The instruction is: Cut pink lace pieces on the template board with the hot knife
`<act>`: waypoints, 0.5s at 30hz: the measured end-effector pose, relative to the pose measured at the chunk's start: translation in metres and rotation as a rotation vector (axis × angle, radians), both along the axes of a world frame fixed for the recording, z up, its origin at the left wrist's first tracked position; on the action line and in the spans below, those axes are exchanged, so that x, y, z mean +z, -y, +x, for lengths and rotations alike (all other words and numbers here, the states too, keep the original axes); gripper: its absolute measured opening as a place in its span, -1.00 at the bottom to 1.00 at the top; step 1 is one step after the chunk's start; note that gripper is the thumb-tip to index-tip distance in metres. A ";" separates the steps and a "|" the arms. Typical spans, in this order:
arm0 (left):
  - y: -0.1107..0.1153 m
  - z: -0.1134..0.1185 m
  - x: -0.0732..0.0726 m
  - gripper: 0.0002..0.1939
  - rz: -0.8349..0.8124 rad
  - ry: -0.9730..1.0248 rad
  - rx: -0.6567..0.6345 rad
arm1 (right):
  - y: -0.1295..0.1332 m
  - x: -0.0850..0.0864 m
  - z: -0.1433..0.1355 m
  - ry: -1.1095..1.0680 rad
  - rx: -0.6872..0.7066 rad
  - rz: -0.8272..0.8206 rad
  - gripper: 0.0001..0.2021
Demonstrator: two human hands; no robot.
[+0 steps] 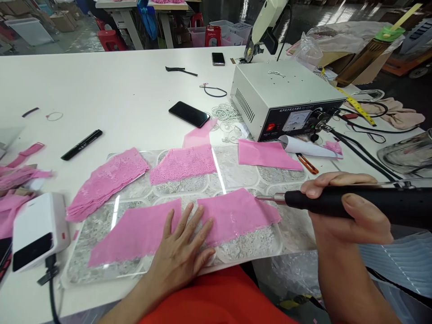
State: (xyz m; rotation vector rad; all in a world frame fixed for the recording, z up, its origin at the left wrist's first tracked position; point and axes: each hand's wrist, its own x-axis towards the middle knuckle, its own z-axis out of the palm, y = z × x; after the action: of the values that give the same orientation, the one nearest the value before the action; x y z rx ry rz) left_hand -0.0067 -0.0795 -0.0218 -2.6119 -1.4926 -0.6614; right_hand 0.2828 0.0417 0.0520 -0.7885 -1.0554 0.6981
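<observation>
Red clothing [216, 301] is showing below the table edge. Two pink fabric panels [138, 231] are lying side by side on one clear mat [236, 166]. One brown cylinder [357, 63] is holding a yellow stick [407, 17]. The left hand [182, 252] is spreading flat across both panels; the right hand [340, 229] is gripping one black handpiece [408, 204], its tip [272, 198] reaching the right panel's edge.

Right frame edge cuts off black tool [407, 206]. Left hand [184, 245] hides part of pink piece [137, 234]. Panel lettering [290, 109] too small to read.
</observation>
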 end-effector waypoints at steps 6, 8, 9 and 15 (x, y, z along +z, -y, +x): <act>0.000 0.000 0.001 -0.54 0.000 -0.001 -0.007 | -0.005 0.000 -0.007 0.001 0.015 0.020 -0.78; 0.000 0.001 0.001 -0.53 -0.008 0.030 0.000 | -0.006 0.000 -0.008 0.001 0.015 0.015 -0.77; 0.000 0.001 0.001 -0.52 -0.014 0.045 0.003 | -0.006 0.000 -0.008 0.002 0.017 0.013 -0.78; 0.001 0.002 0.001 -0.53 -0.028 0.068 0.012 | -0.006 0.001 -0.011 0.018 0.004 -0.005 -0.79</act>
State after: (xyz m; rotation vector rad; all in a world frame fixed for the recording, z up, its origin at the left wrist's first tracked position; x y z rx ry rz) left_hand -0.0046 -0.0801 -0.0212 -2.6246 -1.5452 -0.7405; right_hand 0.2716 0.0472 0.0529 -0.7985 -1.0725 0.6985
